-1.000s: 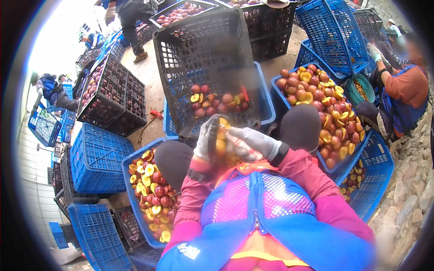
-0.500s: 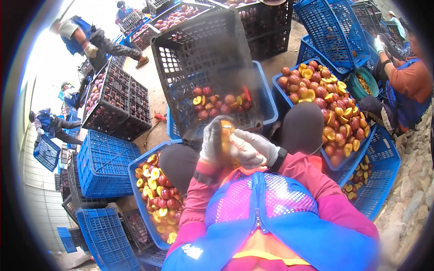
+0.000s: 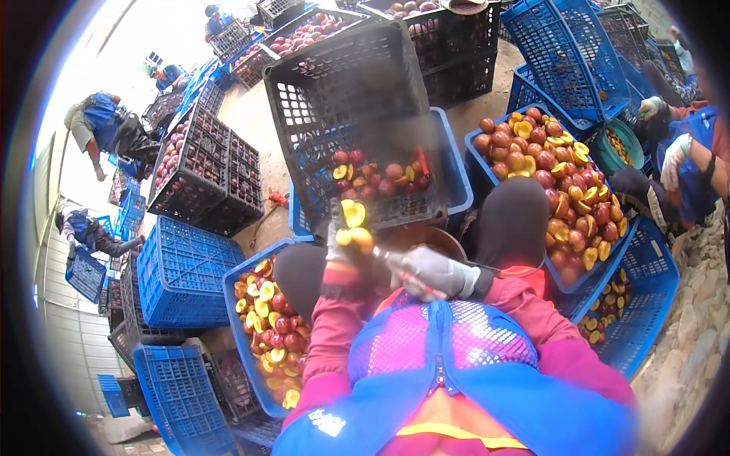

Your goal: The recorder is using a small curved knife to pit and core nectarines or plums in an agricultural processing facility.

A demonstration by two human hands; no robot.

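In front of my chest, my left hand (image 3: 339,247) is wrapped around cut plum halves (image 3: 353,215), their yellow flesh facing up. Its glove looks blurred and partly in shadow. Close beside it, my gloved right hand (image 3: 435,273) is closed on a slim tool with a reddish handle (image 3: 433,292). The tool's tip points toward the fruit, too blurred to make out. Below my hands, a brownish bowl (image 3: 449,242) shows in part. Beyond them a black crate (image 3: 293,99) leans toward me, with whole and cut plums (image 3: 380,178) in its lower end.
A blue crate of halved plums (image 3: 236,300) stands by my left knee, another heaped blue crate (image 3: 479,148) by my right. Stacked black crates (image 3: 205,171) and blue crates (image 3: 186,266) rise at the left. A co-worker's gloved hand (image 3: 675,161) is at the right edge.
The plum in my left hand now shows as opened yellow halves. My right hand has drawn slightly away, uncovering the bowl. Co-workers at left and right have shifted.
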